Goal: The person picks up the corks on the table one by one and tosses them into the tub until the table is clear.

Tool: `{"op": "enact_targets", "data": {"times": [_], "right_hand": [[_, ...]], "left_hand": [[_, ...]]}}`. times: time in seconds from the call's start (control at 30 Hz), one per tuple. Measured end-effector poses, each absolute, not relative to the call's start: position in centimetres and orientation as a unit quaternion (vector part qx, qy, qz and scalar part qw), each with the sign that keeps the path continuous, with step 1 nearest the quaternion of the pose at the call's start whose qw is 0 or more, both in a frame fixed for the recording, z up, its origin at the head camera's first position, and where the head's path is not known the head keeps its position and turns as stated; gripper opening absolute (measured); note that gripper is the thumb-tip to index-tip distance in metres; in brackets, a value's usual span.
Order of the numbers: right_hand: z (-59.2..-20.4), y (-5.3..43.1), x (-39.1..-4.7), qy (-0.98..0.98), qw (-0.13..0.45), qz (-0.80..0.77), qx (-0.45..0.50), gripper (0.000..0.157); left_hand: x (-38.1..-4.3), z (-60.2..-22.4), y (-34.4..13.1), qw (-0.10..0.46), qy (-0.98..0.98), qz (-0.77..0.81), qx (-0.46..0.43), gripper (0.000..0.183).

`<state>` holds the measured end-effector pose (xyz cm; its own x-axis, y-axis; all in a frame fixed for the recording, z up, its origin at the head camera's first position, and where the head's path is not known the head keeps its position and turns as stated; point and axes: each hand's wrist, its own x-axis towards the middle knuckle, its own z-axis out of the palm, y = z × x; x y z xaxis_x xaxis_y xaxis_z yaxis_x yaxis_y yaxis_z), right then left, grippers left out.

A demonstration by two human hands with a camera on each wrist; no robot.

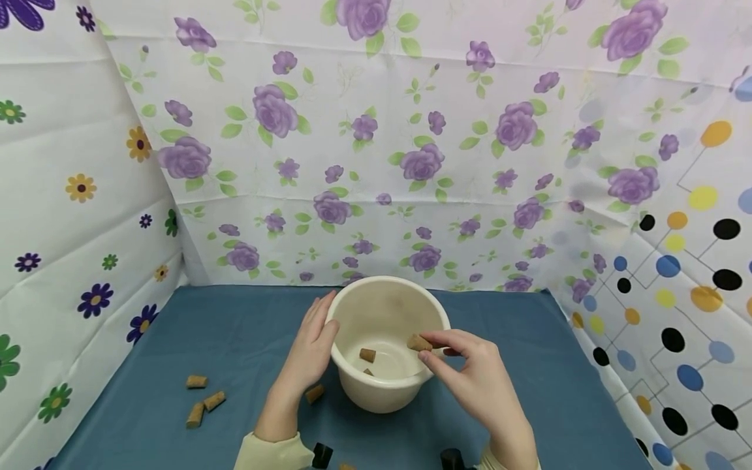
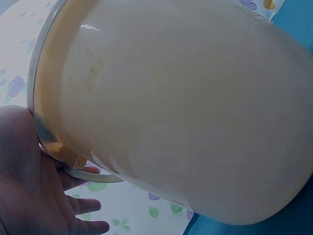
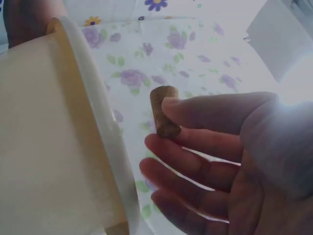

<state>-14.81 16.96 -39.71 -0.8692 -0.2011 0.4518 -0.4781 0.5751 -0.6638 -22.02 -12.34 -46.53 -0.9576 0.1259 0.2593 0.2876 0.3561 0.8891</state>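
My right hand (image 1: 478, 372) pinches a cork (image 1: 419, 343) between thumb and fingers over the right rim of a cream plastic tub (image 1: 382, 395). The right wrist view shows that cork (image 3: 165, 111) at the thumb tip, just outside the tub's rim. Inside the tub lie a cork (image 1: 367, 354) and part of another, half hidden by the front wall. My left hand (image 1: 308, 349) rests against the tub's left side, its thumb at the rim. In the left wrist view its fingers (image 2: 88, 205) stretch out straight beside a small loop handle (image 2: 95, 176).
Several corks (image 1: 214, 400) lie on the blue cloth (image 1: 247, 333) to the left. One more cork (image 1: 314, 393) sits beside the left wrist, and another shows partly at the bottom edge. Flowered sheets (image 1: 364, 163) stand behind and at the left, a dotted one at the right.
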Motion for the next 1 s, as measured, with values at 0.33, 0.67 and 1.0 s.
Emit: {"op": "enact_targets", "data": {"times": [0.33, 0.67, 1.0], "right_hand": [[-39.79, 16.63, -15.04, -0.878, 0.185, 0.415, 0.150, 0.028], [-40.48, 16.38, -15.17, -0.878, 0.179, 0.420, 0.141, 0.028], [-40.33, 16.00, -15.46, -0.883, 0.180, 0.409, 0.142, 0.028]], "left_hand": [[-22.12, -46.41, -12.39, 0.074, -0.821, -0.552, -0.124, 0.057], [-21.97, -46.79, -12.24, 0.069, -0.821, -0.553, -0.123, 0.057], [-22.00, -46.59, -12.29, 0.072, -0.819, -0.556, -0.123, 0.057]]}}
